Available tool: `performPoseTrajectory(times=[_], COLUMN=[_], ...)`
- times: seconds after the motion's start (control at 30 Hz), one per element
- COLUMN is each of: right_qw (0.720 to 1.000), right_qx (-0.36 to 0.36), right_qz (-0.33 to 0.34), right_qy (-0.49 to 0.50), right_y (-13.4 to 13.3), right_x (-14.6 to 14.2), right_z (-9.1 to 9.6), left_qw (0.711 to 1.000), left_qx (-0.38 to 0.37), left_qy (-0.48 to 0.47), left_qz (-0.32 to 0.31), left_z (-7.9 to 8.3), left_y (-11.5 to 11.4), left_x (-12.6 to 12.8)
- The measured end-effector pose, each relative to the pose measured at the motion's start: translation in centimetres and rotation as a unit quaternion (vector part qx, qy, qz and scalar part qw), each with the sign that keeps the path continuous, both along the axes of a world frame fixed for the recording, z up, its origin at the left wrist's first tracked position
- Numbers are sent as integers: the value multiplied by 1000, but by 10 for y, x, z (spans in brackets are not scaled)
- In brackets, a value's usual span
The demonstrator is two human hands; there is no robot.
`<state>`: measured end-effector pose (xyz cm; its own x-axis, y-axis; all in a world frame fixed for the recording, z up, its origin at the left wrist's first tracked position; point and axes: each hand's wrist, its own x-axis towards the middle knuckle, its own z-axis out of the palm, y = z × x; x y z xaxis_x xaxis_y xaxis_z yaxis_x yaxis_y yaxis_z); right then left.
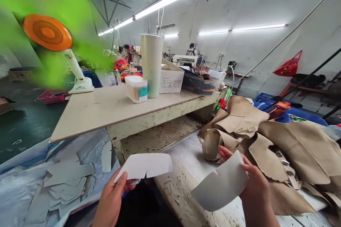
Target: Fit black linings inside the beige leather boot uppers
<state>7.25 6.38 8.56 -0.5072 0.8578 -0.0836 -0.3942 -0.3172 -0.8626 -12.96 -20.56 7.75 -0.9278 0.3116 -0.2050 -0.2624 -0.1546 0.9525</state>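
My left hand (117,186) pinches the near end of a flat white cut piece (149,165) that has a small notch in its lower edge; something small and shiny shows under the fingers. A second, curved white piece (222,184) is in my right hand (253,175), held by its right edge between thumb and fingers and tilted downward. The two pieces are apart, both above the worn white work surface (183,191). Tan leather-like boot uppers (239,117) lie heaped just beyond and right of my right hand.
Similar pale pieces (66,181) lie piled on plastic sheeting at left. A raised shelf (106,108) carries a tall cup (151,65), a cotton-swab box (136,90), a white carton (172,79), a plastic bin (198,85) and a green-orange fan (48,32). People sit farther back.
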Motion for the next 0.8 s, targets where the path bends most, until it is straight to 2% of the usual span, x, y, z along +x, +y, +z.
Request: performPoseTrajectory(times=[0.07, 0.13, 0.23, 0.27, 0.33, 0.43, 0.53, 0.6, 0.67, 0.73, 0.8], right_qw=[998, 992, 982, 979, 977, 984, 986, 969, 952, 948, 946], right_qx=[-14, -43, -90, -99, -104, -55, 59, 159, 222, 228, 219], right_qz=[59, 115, 163, 174, 186, 168, 134, 106, 97, 100, 103], right_qy=[9, 16, 31, 34, 30, 15, -81, -156, -187, -198, -214], right_y=[-7, -13, -21, -24, -27, -29, -28, -26, -24, -23, -24], right_x=[-15, -31, -51, -56, -65, -76, -85, -91, -96, -100, -99], right_z=[-5, -9, -12, -13, -15, -22, -33, -43, -55, -69, -84], left_qw=[1000, 1000, 993, 990, 985, 974, 975, 980, 988, 989, 976], left_qx=[-3, 12, 52, 65, 92, 122, 106, 107, 101, 42, -28], left_qy=[19, -5, -61, -84, -133, -188, -195, -162, -85, -23, -28], left_qz=[9, 22, 84, 89, 61, -12, -25, -32, -75, -142, -213], left_z=[3, 4, 5, 5, 7, 11, 15, 16, 14, 5, -9], left_y=[4, 6, 7, 6, 5, 4, 11, 21, 32, 43, 49], left_x=[1, 0, -5, -6, -6, -5, -4, -7, -9, -10, -8])
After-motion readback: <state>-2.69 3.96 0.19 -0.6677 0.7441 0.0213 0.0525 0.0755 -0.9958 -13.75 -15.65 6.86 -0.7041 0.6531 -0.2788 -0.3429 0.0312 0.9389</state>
